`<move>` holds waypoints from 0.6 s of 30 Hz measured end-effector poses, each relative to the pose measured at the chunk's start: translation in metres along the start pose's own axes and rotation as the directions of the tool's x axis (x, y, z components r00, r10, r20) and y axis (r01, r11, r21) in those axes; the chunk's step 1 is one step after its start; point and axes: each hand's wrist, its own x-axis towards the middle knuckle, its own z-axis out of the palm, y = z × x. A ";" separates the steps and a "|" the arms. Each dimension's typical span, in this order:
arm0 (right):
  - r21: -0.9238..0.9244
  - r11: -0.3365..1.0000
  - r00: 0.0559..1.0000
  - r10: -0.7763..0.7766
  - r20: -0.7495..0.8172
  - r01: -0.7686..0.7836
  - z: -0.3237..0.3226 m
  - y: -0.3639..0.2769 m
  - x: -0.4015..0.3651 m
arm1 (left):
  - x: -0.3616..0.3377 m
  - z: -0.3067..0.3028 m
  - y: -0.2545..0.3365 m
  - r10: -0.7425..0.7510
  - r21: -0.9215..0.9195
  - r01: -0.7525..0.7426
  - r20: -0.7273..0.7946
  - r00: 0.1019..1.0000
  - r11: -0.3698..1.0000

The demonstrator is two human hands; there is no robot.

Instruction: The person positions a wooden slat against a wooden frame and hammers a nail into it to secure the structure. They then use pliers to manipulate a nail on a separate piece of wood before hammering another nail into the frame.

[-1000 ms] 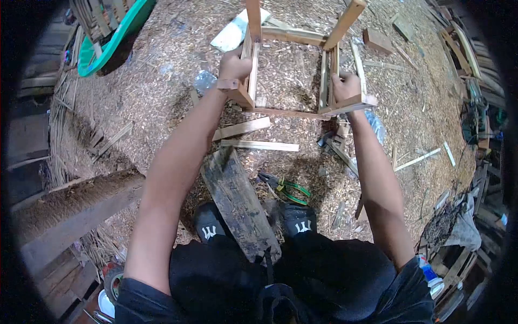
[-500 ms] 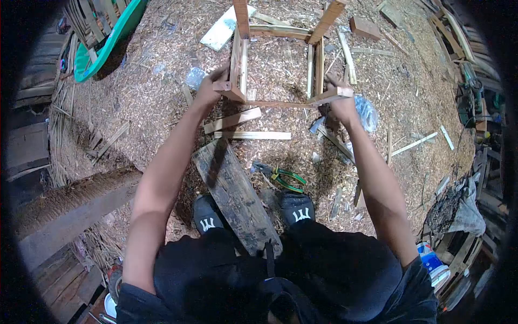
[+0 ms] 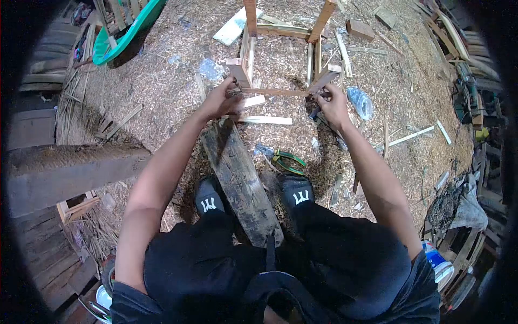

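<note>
Left hand (image 3: pixel 220 100) and right hand (image 3: pixel 334 106) each clamp a near corner of the wooden frame (image 3: pixel 276 92); even pressure should spare its thin rail

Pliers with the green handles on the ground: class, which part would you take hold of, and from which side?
Take the pliers by the two green handles, coming from above on the side of the right shoe. They lie flat on the shavings, handles spread toward that shoe, the metal nose pointing away toward the dark plank.
</note>
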 end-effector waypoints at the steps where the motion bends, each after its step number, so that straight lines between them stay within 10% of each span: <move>1: -0.147 0.985 0.994 -0.098 -0.049 0.090 0.000 -0.003 -0.003 | 0.000 0.001 0.000 0.010 0.077 -0.007 -0.040 0.999 0.997; 6: 0.014 0.997 0.995 0.077 -0.061 -0.077 0.007 -0.014 -0.030 | -0.028 0.005 0.016 -0.055 0.010 0.056 -0.099 0.994 0.998; 12: -0.049 0.986 0.983 0.163 0.085 -0.159 0.010 0.011 -0.041 | -0.047 -0.003 0.004 -0.188 0.416 0.213 -0.101 0.977 0.884; 14: -0.107 0.991 0.993 0.085 0.081 -0.076 0.013 0.012 -0.042 | -0.046 0.001 -0.004 -0.026 0.655 0.132 -0.170 0.985 0.744; 18: -0.023 0.993 0.983 0.114 0.141 -0.112 0.018 0.005 -0.047 | -0.041 0.003 -0.007 -0.038 0.675 0.183 -0.224 0.974 0.714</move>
